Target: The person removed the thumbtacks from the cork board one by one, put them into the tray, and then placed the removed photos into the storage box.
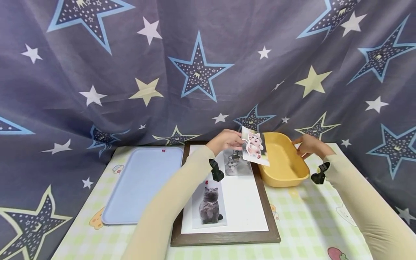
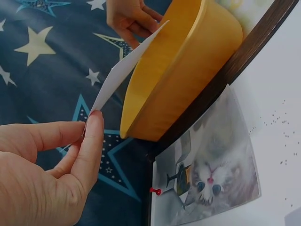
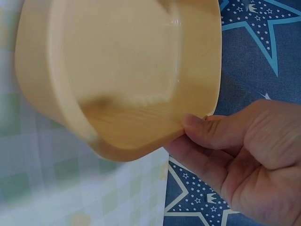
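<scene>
My left hand (image 1: 226,140) pinches the edge of a kitten photo (image 1: 254,146) between thumb and fingers. In the left wrist view that photo (image 2: 123,66) shows its pale back, raised over the near side of a yellow basin (image 1: 286,159). With thumb inside and fingers outside, my right hand (image 3: 235,150) grips the basin's rim at its far right corner. Below the left hand, a grey kitten photo (image 2: 211,174) lies on the white board (image 1: 242,206), a red pushpin (image 2: 155,191) at its edge. Nearer, a grey cat photo (image 1: 209,206) has another red pushpin (image 1: 206,182) at its top.
A dark brown frame (image 1: 227,238) borders the board. To its left lies a pale blue tray (image 1: 143,187) with a small red pushpin (image 1: 163,151) near its far edge. The checked tablecloth (image 1: 312,224) meets a star-patterned curtain (image 1: 130,72) at the back.
</scene>
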`<action>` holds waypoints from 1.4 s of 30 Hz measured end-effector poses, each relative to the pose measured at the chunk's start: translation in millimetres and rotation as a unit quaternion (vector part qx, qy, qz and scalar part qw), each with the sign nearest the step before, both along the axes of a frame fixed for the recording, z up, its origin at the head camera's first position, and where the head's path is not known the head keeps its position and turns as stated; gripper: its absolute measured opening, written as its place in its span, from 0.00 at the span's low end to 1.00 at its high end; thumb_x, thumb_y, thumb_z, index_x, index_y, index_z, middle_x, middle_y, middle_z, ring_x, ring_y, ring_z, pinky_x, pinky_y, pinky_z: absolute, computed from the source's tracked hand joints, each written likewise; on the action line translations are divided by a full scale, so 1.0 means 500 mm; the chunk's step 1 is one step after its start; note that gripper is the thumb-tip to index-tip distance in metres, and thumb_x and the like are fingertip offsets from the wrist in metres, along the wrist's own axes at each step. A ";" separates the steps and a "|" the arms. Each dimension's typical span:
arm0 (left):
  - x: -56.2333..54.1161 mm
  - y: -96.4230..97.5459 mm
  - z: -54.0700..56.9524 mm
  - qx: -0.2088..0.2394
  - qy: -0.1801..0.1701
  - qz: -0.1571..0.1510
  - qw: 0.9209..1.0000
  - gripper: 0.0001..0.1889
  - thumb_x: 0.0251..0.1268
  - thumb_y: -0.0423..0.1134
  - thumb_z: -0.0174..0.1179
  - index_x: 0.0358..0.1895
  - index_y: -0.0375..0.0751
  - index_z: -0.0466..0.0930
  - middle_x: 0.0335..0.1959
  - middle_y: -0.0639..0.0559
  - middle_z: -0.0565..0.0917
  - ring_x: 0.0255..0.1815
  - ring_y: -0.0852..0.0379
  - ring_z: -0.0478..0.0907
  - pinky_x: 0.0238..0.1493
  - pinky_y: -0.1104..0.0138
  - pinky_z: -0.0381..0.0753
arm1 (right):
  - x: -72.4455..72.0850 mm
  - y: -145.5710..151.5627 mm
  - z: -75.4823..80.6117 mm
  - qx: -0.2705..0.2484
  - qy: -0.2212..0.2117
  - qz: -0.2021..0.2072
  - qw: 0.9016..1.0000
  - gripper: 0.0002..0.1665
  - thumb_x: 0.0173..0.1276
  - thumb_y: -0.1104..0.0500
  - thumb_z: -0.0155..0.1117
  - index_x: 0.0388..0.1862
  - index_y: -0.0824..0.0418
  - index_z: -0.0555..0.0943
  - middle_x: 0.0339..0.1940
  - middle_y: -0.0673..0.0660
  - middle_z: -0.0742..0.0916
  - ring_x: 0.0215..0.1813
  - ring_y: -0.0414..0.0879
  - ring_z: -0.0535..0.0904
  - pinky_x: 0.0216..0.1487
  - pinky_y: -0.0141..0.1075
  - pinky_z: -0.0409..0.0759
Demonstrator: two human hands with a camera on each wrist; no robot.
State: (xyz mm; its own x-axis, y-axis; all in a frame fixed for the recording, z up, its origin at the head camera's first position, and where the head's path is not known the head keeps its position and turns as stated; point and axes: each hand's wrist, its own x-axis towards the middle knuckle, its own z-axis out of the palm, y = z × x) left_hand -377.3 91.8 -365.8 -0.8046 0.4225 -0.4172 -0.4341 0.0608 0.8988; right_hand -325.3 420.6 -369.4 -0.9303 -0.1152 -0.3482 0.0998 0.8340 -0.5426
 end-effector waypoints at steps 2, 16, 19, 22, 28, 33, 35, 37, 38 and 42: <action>0.000 0.005 -0.002 -0.006 -0.001 0.003 1.000 0.30 0.64 0.15 0.56 0.71 0.27 0.67 0.69 0.30 0.74 0.70 0.36 0.74 0.68 0.53 0.79 | 0.000 0.000 -0.002 0.000 0.000 -0.001 1.000 0.37 0.64 0.78 0.60 0.72 0.81 0.63 0.58 0.80 0.81 0.46 0.53 0.87 0.45 0.47 0.90; -0.084 0.058 -0.073 -0.041 0.001 0.025 0.999 0.30 0.55 0.15 0.65 0.64 0.33 0.76 0.53 0.33 0.84 0.56 0.41 0.85 0.47 0.56 0.90 | -0.005 0.000 -0.003 0.004 0.001 -0.015 1.000 0.36 0.64 0.78 0.61 0.72 0.79 0.65 0.59 0.79 0.81 0.43 0.51 0.87 0.43 0.46 0.91; -0.151 0.079 -0.141 -0.042 -0.001 0.025 0.999 0.29 0.51 0.15 0.67 0.59 0.33 0.79 0.48 0.33 0.85 0.50 0.41 0.87 0.42 0.57 0.91 | -0.006 0.001 -0.004 0.003 0.000 -0.019 1.000 0.36 0.63 0.78 0.61 0.72 0.79 0.65 0.59 0.79 0.81 0.43 0.51 0.87 0.43 0.46 0.90; -0.183 0.095 -0.177 -0.065 0.006 0.025 0.998 0.26 0.51 0.15 0.67 0.56 0.32 0.79 0.47 0.33 0.85 0.47 0.43 0.88 0.42 0.58 0.91 | -0.008 0.001 -0.005 0.004 -0.002 -0.022 1.000 0.36 0.64 0.78 0.61 0.72 0.79 0.65 0.59 0.79 0.81 0.44 0.53 0.87 0.43 0.46 0.91; -0.157 0.097 -0.159 -0.091 0.020 0.031 0.995 0.18 0.46 0.13 0.63 0.42 0.30 0.81 0.35 0.36 0.85 0.32 0.46 0.87 0.32 0.60 0.91 | -0.013 0.004 -0.008 -0.001 -0.008 -0.030 1.000 0.37 0.63 0.79 0.61 0.72 0.79 0.65 0.57 0.78 0.83 0.41 0.49 0.88 0.42 0.44 0.91; -0.039 0.070 -0.051 -0.081 0.033 0.018 0.996 0.16 0.53 0.13 0.60 0.46 0.25 0.81 0.42 0.34 0.86 0.45 0.42 0.87 0.45 0.59 0.91 | -0.012 0.002 -0.005 0.005 -0.008 -0.029 1.000 0.36 0.64 0.78 0.61 0.72 0.78 0.65 0.60 0.79 0.80 0.44 0.51 0.87 0.42 0.44 0.91; -0.003 0.064 -0.019 -0.082 0.037 0.014 0.996 0.16 0.57 0.14 0.59 0.48 0.24 0.81 0.42 0.36 0.86 0.48 0.43 0.87 0.48 0.61 0.90 | -0.011 0.000 -0.004 0.009 -0.007 -0.027 1.000 0.36 0.64 0.78 0.61 0.72 0.78 0.65 0.62 0.79 0.79 0.47 0.54 0.87 0.43 0.45 0.91; 0.016 0.062 -0.002 -0.075 0.036 0.008 0.996 0.16 0.58 0.15 0.58 0.51 0.22 0.81 0.41 0.37 0.86 0.49 0.44 0.86 0.48 0.62 0.90 | -0.011 -0.001 -0.004 0.010 -0.006 -0.027 1.000 0.36 0.65 0.78 0.61 0.72 0.78 0.65 0.62 0.79 0.79 0.49 0.56 0.86 0.44 0.45 0.90; 0.020 0.063 0.001 -0.075 0.035 0.004 0.997 0.17 0.59 0.15 0.58 0.52 0.22 0.80 0.41 0.38 0.85 0.50 0.44 0.86 0.49 0.62 0.90 | -0.011 -0.001 -0.004 0.011 -0.006 -0.027 1.000 0.36 0.65 0.78 0.60 0.72 0.78 0.65 0.62 0.79 0.79 0.50 0.56 0.86 0.44 0.45 0.90; 0.025 0.074 -0.002 -0.061 0.028 -0.008 0.998 0.22 0.61 0.14 0.56 0.61 0.20 0.75 0.55 0.32 0.84 0.58 0.40 0.82 0.58 0.58 0.86 | -0.016 0.002 -0.009 0.008 -0.007 -0.029 1.000 0.37 0.64 0.78 0.61 0.73 0.77 0.65 0.63 0.79 0.78 0.51 0.58 0.86 0.43 0.45 0.91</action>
